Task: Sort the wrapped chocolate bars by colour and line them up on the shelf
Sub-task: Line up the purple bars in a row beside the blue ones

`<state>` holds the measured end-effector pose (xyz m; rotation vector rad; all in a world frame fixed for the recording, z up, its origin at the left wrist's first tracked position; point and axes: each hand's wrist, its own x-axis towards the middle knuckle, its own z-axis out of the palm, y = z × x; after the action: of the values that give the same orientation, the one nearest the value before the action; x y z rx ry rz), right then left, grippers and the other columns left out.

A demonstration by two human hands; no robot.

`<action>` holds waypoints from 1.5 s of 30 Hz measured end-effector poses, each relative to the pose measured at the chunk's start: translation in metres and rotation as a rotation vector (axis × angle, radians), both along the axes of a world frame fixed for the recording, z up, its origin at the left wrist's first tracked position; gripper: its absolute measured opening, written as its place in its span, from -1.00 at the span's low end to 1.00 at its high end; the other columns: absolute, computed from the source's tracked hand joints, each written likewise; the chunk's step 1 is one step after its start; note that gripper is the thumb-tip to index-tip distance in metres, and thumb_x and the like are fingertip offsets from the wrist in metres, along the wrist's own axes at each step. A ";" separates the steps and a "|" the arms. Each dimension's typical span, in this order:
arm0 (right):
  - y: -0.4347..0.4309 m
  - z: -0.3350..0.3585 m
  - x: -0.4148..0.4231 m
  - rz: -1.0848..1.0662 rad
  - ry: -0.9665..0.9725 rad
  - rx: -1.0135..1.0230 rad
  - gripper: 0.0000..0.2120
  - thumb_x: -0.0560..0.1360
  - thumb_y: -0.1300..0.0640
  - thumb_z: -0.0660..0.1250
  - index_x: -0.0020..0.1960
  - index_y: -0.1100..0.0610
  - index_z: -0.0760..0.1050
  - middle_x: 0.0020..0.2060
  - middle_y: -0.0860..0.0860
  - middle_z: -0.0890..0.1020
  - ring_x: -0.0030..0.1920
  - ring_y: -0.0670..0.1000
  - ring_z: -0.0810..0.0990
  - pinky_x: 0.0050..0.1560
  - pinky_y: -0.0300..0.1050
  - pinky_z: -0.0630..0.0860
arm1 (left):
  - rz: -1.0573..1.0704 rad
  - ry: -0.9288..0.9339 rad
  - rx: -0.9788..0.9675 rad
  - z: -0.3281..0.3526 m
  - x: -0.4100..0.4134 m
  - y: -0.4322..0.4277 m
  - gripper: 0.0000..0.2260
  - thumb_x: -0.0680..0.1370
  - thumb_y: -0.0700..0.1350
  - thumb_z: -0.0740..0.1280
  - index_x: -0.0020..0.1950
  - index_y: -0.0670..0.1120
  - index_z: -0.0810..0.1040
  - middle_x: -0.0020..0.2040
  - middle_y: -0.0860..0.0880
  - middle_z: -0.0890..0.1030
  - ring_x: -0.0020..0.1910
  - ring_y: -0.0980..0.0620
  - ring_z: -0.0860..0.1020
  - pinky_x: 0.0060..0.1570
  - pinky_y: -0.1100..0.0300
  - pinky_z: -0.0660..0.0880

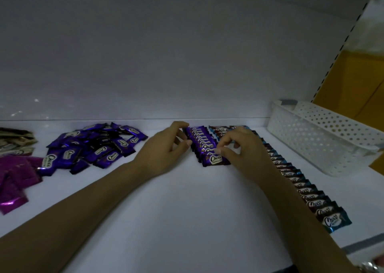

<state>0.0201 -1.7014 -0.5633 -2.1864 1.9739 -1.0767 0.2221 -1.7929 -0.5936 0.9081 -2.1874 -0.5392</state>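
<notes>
A short row of purple Choco bars (202, 143) runs from the back wall toward me on the white shelf (187, 210). My left hand (166, 148) rests against the row's left side, thumb near its far end and fingertips touching the bars. My right hand (239, 148) is at the row's right side, fingers curled, pinching the nearest purple bar (214, 159). To the right of it, a long row of blue-edged brown bars (307, 193) stretches to the shelf front, partly hidden by my right arm. A loose heap of purple bars (91, 146) lies at the left.
Magenta wrapped bars (14, 179) lie at the far left, with pale gold ones (14, 142) behind them. A white perforated plastic basket (324, 135) stands at the back right. The shelf's back wall rises just behind the rows.
</notes>
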 end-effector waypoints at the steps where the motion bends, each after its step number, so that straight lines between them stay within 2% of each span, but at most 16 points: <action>1: 0.001 0.003 0.005 -0.001 -0.001 -0.038 -0.93 0.43 0.10 0.45 -0.17 0.04 0.56 -0.17 -0.10 0.51 -0.14 -0.18 0.39 -0.12 -0.29 0.28 | 0.014 -0.025 -0.025 0.001 0.000 0.001 -0.66 0.58 0.03 0.25 0.35 0.04 0.36 0.03 0.17 0.52 -0.07 0.17 0.53 -0.07 0.13 0.51; 5: -0.005 0.016 0.041 0.092 0.015 -0.055 -0.90 0.47 0.05 0.39 -0.04 0.03 0.53 -0.13 -0.12 0.50 -0.19 -0.20 0.43 -0.15 -0.43 0.29 | 0.085 -0.249 -0.091 0.010 0.018 0.001 -0.60 0.55 0.04 0.30 0.37 0.06 0.34 0.22 0.10 0.50 0.20 0.05 0.45 0.11 0.09 0.46; 9: -0.033 0.027 0.085 0.186 -0.159 0.080 -0.88 0.49 -0.03 0.36 0.00 -0.05 0.50 -0.15 -0.14 0.55 -0.23 -0.19 0.50 -0.22 -0.33 0.40 | 0.287 -0.498 -0.228 0.019 0.064 0.002 -0.44 0.53 0.20 0.25 0.47 0.06 0.23 0.41 0.05 0.36 0.36 -0.01 0.30 0.25 0.10 0.31; 11: -0.055 0.024 0.111 0.199 -0.280 0.182 -0.85 0.50 -0.03 0.34 0.04 -0.03 0.52 -0.10 -0.12 0.58 -0.18 -0.18 0.53 -0.25 -0.40 0.39 | 0.434 -0.546 -0.174 0.019 0.088 0.006 -0.31 0.47 0.34 0.22 0.50 0.07 0.15 0.50 0.03 0.23 0.45 -0.04 0.20 0.35 0.04 0.19; 13: -0.080 0.014 0.135 0.188 -0.288 0.240 -0.81 0.54 0.02 0.30 0.12 0.04 0.53 0.03 -0.02 0.60 -0.05 -0.09 0.54 -0.18 -0.39 0.40 | 0.546 -0.575 -0.062 0.015 0.108 0.010 -0.14 0.37 0.49 0.17 0.54 0.10 0.03 0.57 0.01 0.05 0.54 -0.10 0.03 0.44 -0.07 0.05; 16: -0.109 -0.006 0.162 0.125 -0.181 0.299 -0.74 0.58 0.05 0.21 0.23 0.05 0.49 0.20 0.06 0.55 0.18 0.06 0.50 0.15 -0.13 0.43 | 0.628 -0.581 0.121 0.008 0.125 0.010 0.05 0.18 0.65 0.00 0.55 0.18 -0.14 0.59 0.00 -0.15 0.55 -0.17 -0.16 0.45 -0.23 -0.08; 18: -0.117 -0.018 0.171 0.045 -0.048 0.295 -0.74 0.57 0.02 0.20 0.23 -0.02 0.49 0.18 0.01 0.56 0.18 0.09 0.50 0.16 -0.06 0.43 | 0.627 -0.589 0.162 0.005 0.129 0.008 0.09 0.12 0.66 -0.07 0.55 0.19 -0.18 0.59 0.00 -0.17 0.55 -0.19 -0.18 0.45 -0.26 -0.08; 20: -0.116 -0.026 0.173 0.019 -0.012 0.216 -0.77 0.53 0.02 0.27 0.17 -0.06 0.52 0.10 -0.07 0.61 0.13 0.04 0.53 0.12 -0.08 0.45 | 0.614 -0.574 0.115 -0.001 0.129 0.006 0.04 0.19 0.65 -0.03 0.56 0.18 -0.15 0.59 0.03 -0.11 0.55 -0.16 -0.12 0.45 -0.24 -0.01; 22: -0.114 -0.030 0.172 0.103 -0.138 0.152 -0.84 0.49 0.07 0.34 0.06 -0.05 0.59 0.00 -0.10 0.65 0.04 -0.02 0.58 0.07 -0.10 0.51 | 0.625 -0.531 0.018 -0.004 0.130 0.003 -0.02 0.25 0.62 0.02 0.55 0.16 -0.07 0.57 0.06 -0.01 0.53 -0.09 0.00 0.42 -0.14 0.07; 26: -0.105 -0.029 0.174 0.236 -0.296 0.162 -0.89 0.48 0.13 0.37 -0.09 -0.03 0.66 -0.15 -0.15 0.68 -0.13 -0.19 0.61 -0.13 -0.35 0.51 | 0.606 -0.501 -0.125 -0.005 0.131 -0.002 -0.13 0.31 0.55 0.07 0.52 0.14 0.10 0.53 0.09 0.11 0.45 -0.01 0.13 0.36 0.03 0.16; 29: -0.100 -0.030 0.181 0.287 -0.434 0.123 -0.81 0.46 0.23 0.37 -0.16 -0.07 0.62 -0.19 -0.14 0.68 -0.16 -0.18 0.63 -0.13 -0.31 0.54 | 0.606 -0.479 -0.121 -0.008 0.130 0.000 -0.14 0.28 0.55 0.07 0.50 0.18 0.13 0.53 0.11 0.10 0.47 0.00 0.11 0.38 0.02 0.13; 32: -0.098 -0.029 0.185 0.272 -0.611 0.105 -0.72 0.47 0.31 0.31 -0.22 -0.07 0.58 -0.22 -0.12 0.68 -0.16 -0.13 0.65 -0.12 -0.25 0.56 | 0.593 -0.444 -0.014 -0.009 0.128 0.001 -0.12 0.25 0.56 0.11 0.50 0.23 0.09 0.57 0.07 0.02 0.54 -0.11 -0.02 0.43 -0.15 0.01; 34: -0.098 -0.028 0.185 0.271 -0.728 0.147 -0.70 0.48 0.35 0.26 -0.23 -0.02 0.59 -0.21 -0.05 0.69 -0.13 -0.07 0.67 -0.09 -0.11 0.60 | 0.603 -0.432 0.008 -0.007 0.127 0.000 -0.16 0.28 0.53 0.16 0.49 0.24 0.10 0.56 0.05 0.06 0.52 -0.15 0.07 0.42 -0.15 0.07; 37: -0.099 -0.029 0.186 0.236 -0.772 0.145 -0.70 0.49 0.37 0.24 -0.21 0.02 0.58 -0.19 0.00 0.68 -0.11 -0.03 0.66 -0.10 -0.08 0.60 | 0.604 -0.433 0.008 -0.004 0.126 -0.001 -0.28 0.36 0.42 0.25 0.47 0.24 0.18 0.49 0.06 0.20 0.40 -0.14 0.27 0.32 -0.08 0.22; 41: -0.097 -0.031 0.188 0.185 -0.728 0.075 -0.70 0.49 0.33 0.26 -0.23 -0.04 0.55 -0.27 -0.13 0.64 -0.26 -0.23 0.60 -0.28 -0.41 0.47 | 0.534 -0.316 0.002 0.003 0.114 0.001 -0.45 0.42 0.17 0.34 0.40 0.18 0.31 0.32 0.02 0.38 0.22 -0.13 0.42 0.13 0.06 0.41; 45: -0.097 -0.031 0.186 0.155 -0.800 0.033 -0.74 0.50 0.32 0.25 -0.21 0.01 0.54 -0.24 -0.07 0.63 -0.19 -0.10 0.60 -0.21 -0.29 0.46 | 0.481 -0.251 -0.053 0.006 0.108 0.002 -0.57 0.48 -0.01 0.33 0.35 0.13 0.39 0.17 0.00 0.46 0.08 -0.07 0.50 -0.09 0.14 0.45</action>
<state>0.2061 -1.7988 -0.5943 -1.4816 1.4169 -1.5416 0.3297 -1.7905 -0.5878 1.4799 -2.0761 -0.1382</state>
